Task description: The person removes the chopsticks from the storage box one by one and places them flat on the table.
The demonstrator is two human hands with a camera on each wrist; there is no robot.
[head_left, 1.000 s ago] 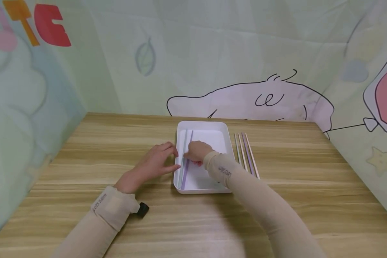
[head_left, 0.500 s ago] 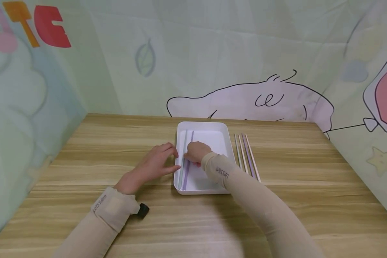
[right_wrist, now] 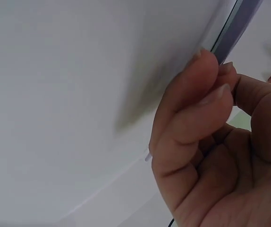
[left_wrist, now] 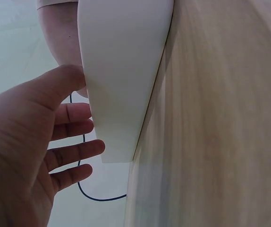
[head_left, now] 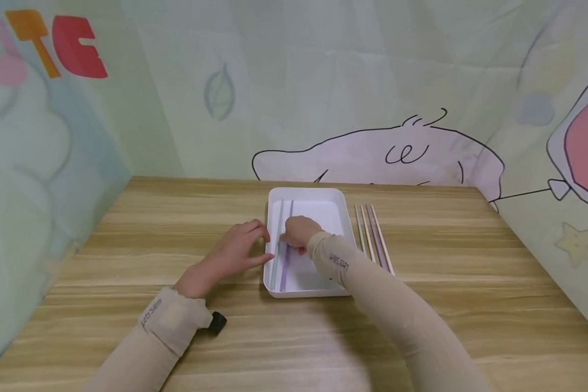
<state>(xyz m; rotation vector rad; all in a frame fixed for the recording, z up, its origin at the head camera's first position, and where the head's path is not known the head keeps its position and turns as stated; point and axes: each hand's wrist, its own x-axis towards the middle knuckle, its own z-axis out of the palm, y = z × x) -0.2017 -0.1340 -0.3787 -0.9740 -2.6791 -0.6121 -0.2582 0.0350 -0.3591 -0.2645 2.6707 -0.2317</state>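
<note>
Inside the white tray (head_left: 313, 293), my right hand (head_left: 301, 231) pinches a purple chopstick (head_left: 284, 272) between thumb and fingers; the hand covers its middle. A pale green chopstick (head_left: 275, 269) lies just left of it along the tray's left side, nearly parallel. In the right wrist view, the purple chopstick (right_wrist: 239, 23) runs up from my fingertips. My left hand (head_left: 235, 250) is at the tray's left edge, thumb and fingers spread. From the left wrist, its thumb (left_wrist: 67, 78) meets the rim and the other fingers lie along the tray's outer wall (left_wrist: 121, 71).
Right of the tray, several chopsticks (head_left: 374, 234) in pale green, whitish and purple lie side by side on the wooden table (head_left: 284, 343), their near ends hidden behind my right forearm. A printed cloth wall (head_left: 323, 81) rises behind the table and at both sides.
The near end of the purple chopstick has shifted right, away from the green one, so the two lie closer to parallel. My left hand has stayed at the tray edge.
</note>
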